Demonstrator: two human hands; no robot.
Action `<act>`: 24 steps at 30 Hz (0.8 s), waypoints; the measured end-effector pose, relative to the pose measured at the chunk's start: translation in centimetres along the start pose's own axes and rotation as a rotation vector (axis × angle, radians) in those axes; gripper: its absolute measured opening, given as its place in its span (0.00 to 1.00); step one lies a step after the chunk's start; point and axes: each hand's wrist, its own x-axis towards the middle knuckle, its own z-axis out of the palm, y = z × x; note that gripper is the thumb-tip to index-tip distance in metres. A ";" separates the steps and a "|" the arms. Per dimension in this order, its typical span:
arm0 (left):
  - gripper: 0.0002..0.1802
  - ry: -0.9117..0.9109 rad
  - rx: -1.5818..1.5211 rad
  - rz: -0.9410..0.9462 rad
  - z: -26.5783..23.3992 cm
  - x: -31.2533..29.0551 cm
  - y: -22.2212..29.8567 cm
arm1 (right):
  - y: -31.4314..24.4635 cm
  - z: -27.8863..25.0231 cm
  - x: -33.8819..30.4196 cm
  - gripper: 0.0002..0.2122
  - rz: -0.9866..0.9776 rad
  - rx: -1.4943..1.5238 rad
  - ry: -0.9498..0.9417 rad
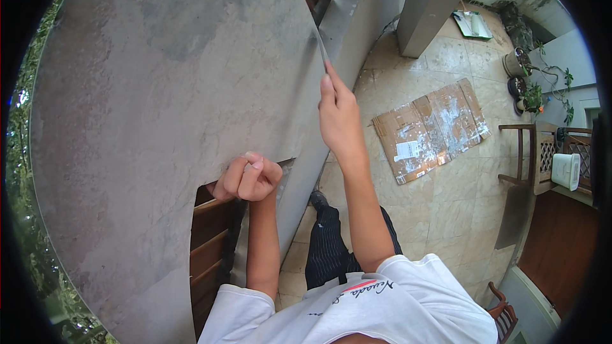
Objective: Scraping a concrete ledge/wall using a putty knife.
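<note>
Along the far left, greenery edges a broad grey wall with darker patches. Just right of it, wooden slats show through an opening. At the opening's upper edge, the left hand is curled narrow; whether it holds anything, I cannot tell. Farther right, the right hand grips a thin grey piece, seen edge-on at the wall's right side. Beyond, paint-splashed cardboard lies on the tiled floor, then potted plants and a white tub.
</note>
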 end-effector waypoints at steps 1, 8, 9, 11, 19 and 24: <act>0.10 -0.015 0.020 0.017 -0.4 -0.2 -0.6 | -0.2 -0.2 -2.0 0.22 0.033 0.030 -0.065; 0.09 -0.005 -0.041 -0.019 -0.2 0.0 0.3 | -1.1 1.1 -1.9 0.21 -0.071 -0.044 0.047; 0.11 -0.019 -0.032 -0.064 -0.2 -0.6 0.3 | -1.4 0.6 -1.7 0.21 -0.074 -0.035 0.050; 0.13 -0.027 -0.033 -0.104 -0.1 -1.3 0.5 | -1.2 -1.4 -1.5 0.21 0.111 -0.049 -0.133; 0.09 -0.204 0.038 -0.118 -0.7 0.2 1.7 | 3.4 2.9 1.2 0.22 -0.049 -0.040 0.054; 0.13 -0.246 -0.201 -0.215 -5.7 4.4 3.7 | 6.4 0.2 2.8 0.22 0.033 0.024 -0.039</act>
